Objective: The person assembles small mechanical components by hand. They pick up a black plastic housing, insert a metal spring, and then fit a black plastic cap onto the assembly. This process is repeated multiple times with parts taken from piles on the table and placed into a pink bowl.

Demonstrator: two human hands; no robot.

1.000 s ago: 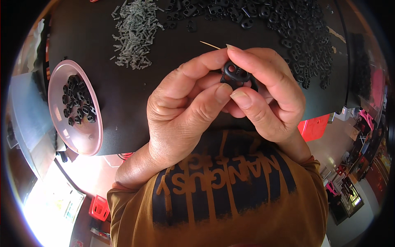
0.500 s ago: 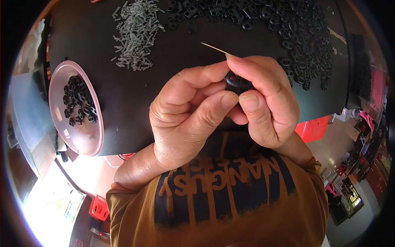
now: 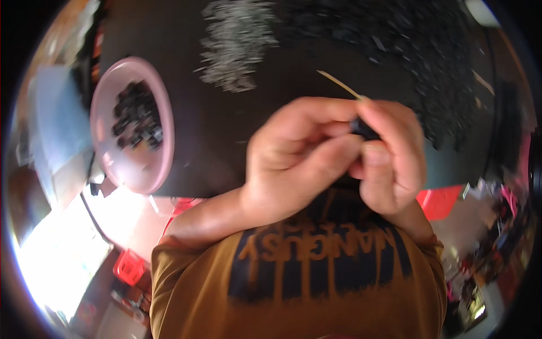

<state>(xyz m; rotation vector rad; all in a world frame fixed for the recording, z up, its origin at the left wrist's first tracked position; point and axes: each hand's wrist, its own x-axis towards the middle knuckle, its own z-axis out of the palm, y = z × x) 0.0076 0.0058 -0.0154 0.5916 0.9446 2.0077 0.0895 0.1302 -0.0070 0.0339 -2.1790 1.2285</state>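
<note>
A small black cord lock (image 3: pixel 365 130) sits between my two hands, blurred and mostly covered by the fingers. My left hand (image 3: pixel 293 161) is closed, its thumb and fingers pinching the cord lock from the left. My right hand (image 3: pixel 398 161) closes on the same piece from the right, with its thumb below. A thin wooden toothpick (image 3: pixel 337 83) sticks out past the right fingertips, pointing up and to the left. Both hands are raised in front of my chest, above the near edge of the dark table (image 3: pixel 214 135).
Metal springs (image 3: pixel 237 42) lie heaped on the far part of the table. Many black plastic parts (image 3: pixel 429 62) spread across the far right. On the left stands a pink-rimmed bowl (image 3: pixel 165 127) holding black pieces (image 3: pixel 138 116). A red container (image 3: pixel 442 202) shows beyond the table's right edge.
The whole view has shifted and blurred; bowl, springs and hands appear farther right. Both hands keep their grip on the cord lock, and the toothpick still sticks out from the right one.
</note>
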